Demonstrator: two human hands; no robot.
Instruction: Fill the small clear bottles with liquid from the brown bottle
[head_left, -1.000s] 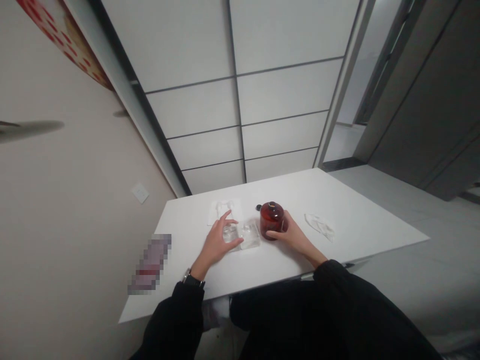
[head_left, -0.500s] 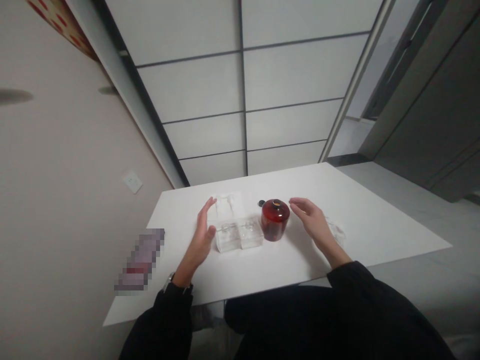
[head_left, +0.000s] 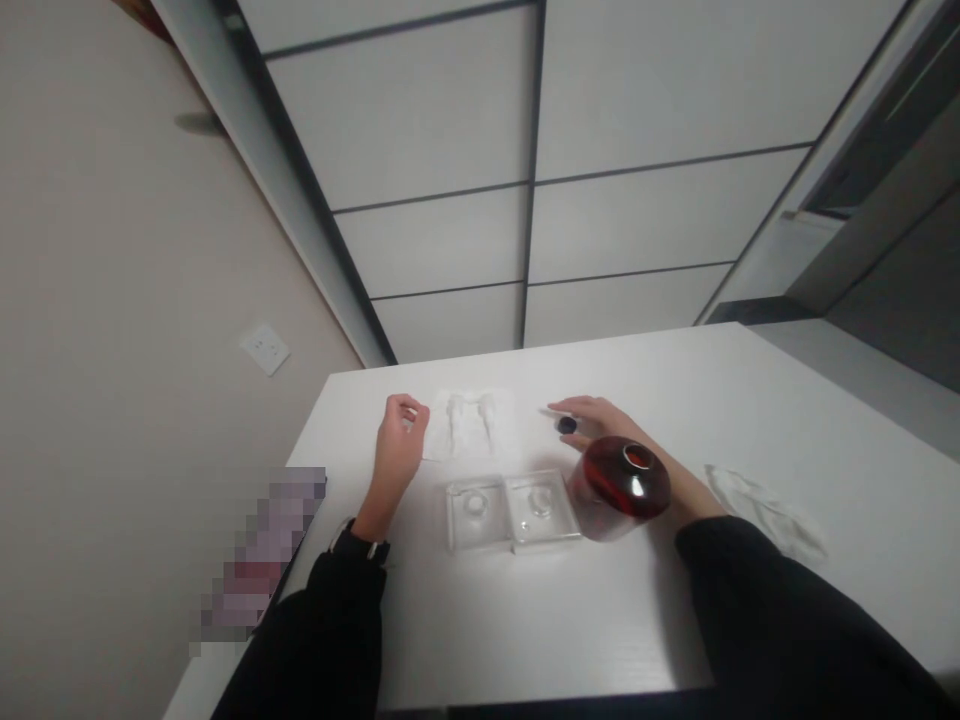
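My right hand (head_left: 600,418) reaches behind the dark red glass bottle (head_left: 621,490), its fingers apart around a small black cap (head_left: 567,426) on the table. The bottle stands with its mouth uncovered. Just left of it sits a clear two-compartment box (head_left: 512,512) with a round clear piece in each compartment. My left hand (head_left: 402,430) is at the left edge of a white sheet (head_left: 471,425), its fingers curled with the tips close together; whether they pinch the sheet's edge is too small to tell. Two clear, slender pieces lie on that sheet.
The white table (head_left: 465,620) meets a wall with a socket (head_left: 265,349) on the left. A pixelated flat object (head_left: 262,560) lies at the left edge. A crumpled white cloth (head_left: 765,510) lies right of my right forearm. Paneled doors (head_left: 442,240) stand behind.
The view has tilted down and come nearer the table. My right hand has moved from beside the bottle to the black cap behind it. My left hand has moved away from the box, its fingers now curled.
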